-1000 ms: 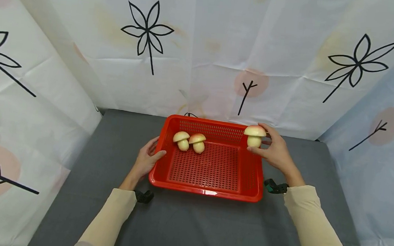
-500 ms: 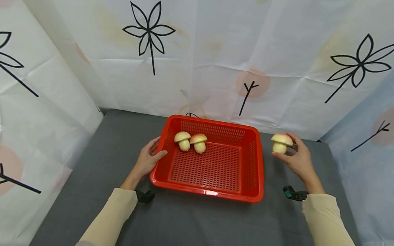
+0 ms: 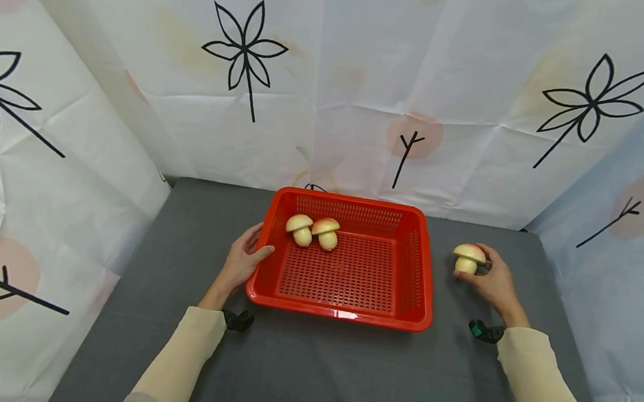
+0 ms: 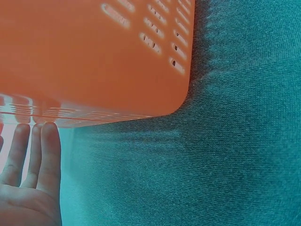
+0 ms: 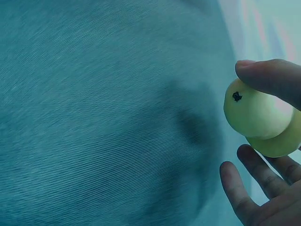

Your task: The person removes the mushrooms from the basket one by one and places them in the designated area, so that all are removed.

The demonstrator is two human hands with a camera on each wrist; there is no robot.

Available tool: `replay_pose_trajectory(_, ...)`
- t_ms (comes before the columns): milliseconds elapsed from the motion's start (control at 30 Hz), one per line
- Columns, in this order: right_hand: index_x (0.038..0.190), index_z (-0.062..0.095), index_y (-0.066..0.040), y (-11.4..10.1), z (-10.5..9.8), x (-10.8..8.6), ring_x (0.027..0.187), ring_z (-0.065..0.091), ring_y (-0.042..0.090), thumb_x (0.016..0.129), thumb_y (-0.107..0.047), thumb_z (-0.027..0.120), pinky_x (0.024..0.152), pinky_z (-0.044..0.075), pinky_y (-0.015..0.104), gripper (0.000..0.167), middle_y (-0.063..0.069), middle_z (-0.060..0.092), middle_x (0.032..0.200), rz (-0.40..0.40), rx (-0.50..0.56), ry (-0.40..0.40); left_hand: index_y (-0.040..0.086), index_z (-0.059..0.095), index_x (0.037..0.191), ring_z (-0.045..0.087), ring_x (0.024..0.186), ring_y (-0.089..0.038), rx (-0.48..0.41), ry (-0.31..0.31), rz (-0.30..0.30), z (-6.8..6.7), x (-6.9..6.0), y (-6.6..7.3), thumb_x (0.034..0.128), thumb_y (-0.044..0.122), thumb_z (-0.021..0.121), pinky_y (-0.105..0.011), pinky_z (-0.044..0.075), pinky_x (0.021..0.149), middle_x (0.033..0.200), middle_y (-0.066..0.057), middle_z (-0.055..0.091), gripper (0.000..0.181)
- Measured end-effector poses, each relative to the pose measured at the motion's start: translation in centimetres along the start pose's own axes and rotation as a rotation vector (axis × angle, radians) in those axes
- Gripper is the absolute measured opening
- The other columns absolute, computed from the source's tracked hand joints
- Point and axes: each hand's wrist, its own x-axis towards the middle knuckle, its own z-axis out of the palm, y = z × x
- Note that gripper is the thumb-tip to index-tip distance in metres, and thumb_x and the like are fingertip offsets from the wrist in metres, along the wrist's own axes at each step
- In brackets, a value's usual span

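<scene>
A red plastic basket point(image 3: 340, 315) with slotted walls sits on the grey cloth. My left hand point(image 3: 241, 263) holds its left side, thumb over the rim and fingers against the outer wall; the left wrist view shows those fingers point(image 4: 49, 150) nearly straight. To the basket's right, my right hand point(image 3: 495, 281) pinches a toy mushroom point(image 3: 468, 259), cap up, between thumb and fingers. From the right wrist view, the pale rounded base of that mushroom point(image 5: 256, 113) shows a small dark mark, and it appears raised above the cloth. Two similar mushrooms lean together inside the basket, a left one point(image 3: 299, 230) and a right one point(image 3: 326, 234).
Grey cloth point(image 3: 310, 381) covers the table around the basket. White patterned curtains point(image 3: 344, 87) hang behind and at both sides. A thin dark wire point(image 3: 315, 187) shows behind the basket's back rim.
My right hand has carried the mushroom out over the basket's right rim, then lower and nearer to me over the cloth. The left hand keeps its place on the basket.
</scene>
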Motion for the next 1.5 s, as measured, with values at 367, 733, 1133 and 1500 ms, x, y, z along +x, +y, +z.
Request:
replay_pose_trajectory(367, 0.151, 0.031, 0.011, 1.1, 0.9, -0.3, 0.115, 0.047, 0.051, 0.085, -0.012, 0.083, 0.091, 0.041, 0.064, 0.088, 0.038, 0.04, 0.141, 0.003, -0.057, 0.018, 0.006, 0.03, 0.159, 0.05, 0.133, -0.043, -0.004, 0.004, 0.0, -0.1, 0.1, -0.2, 0.1005, 0.011, 0.065, -0.057, 0.049, 0.101, 0.153, -0.023, 0.042, 0.068)
replay_pose_trajectory(733, 0.151, 0.029, 0.011, 1.2, 1.5, -0.5, 0.117, 0.047, 0.054, 0.084, -0.009, 0.083, 0.094, 0.041, 0.066, 0.089, 0.039, 0.04, 0.14, -0.005, -0.063, 0.027, 0.006, 0.029, 0.159, 0.049, 0.134, -0.044, -0.012, 0.005, -0.008, 0.0, 0.0, -0.2, 0.1005, 0.011, 0.065, -0.058, 0.048, 0.102, 0.154, -0.023, 0.041, 0.069)
replay_pose_trajectory(1133, 0.153, 0.026, 0.011, 1.0, 1.2, -0.5, 0.124, 0.04, 0.056, 0.086, -0.016, 0.082, 0.098, 0.036, 0.069, 0.091, 0.041, 0.035, 0.142, -0.006, -0.064, -0.007, 0.003, 0.029, 0.159, 0.048, 0.135, -0.043, -0.019, 0.008, -0.047, 0.2, -0.1, 1.1, 0.0999, 0.003, 0.063, -0.059, 0.046, 0.104, 0.153, -0.026, 0.041, 0.068)
replay_pose_trajectory(1500, 0.152, 0.028, 0.011, 0.9, 1.5, -0.5, 0.121, 0.042, 0.054, 0.087, -0.021, 0.082, 0.097, 0.037, 0.068, 0.09, 0.039, 0.038, 0.14, 0.006, -0.063, 0.014, -0.002, 0.028, 0.158, 0.048, 0.135, -0.045, -0.008, -0.001, -0.056, 0.5, -0.9, 3.1, 0.0996, 0.001, 0.062, -0.059, 0.045, 0.104, 0.153, -0.028, 0.041, 0.067)
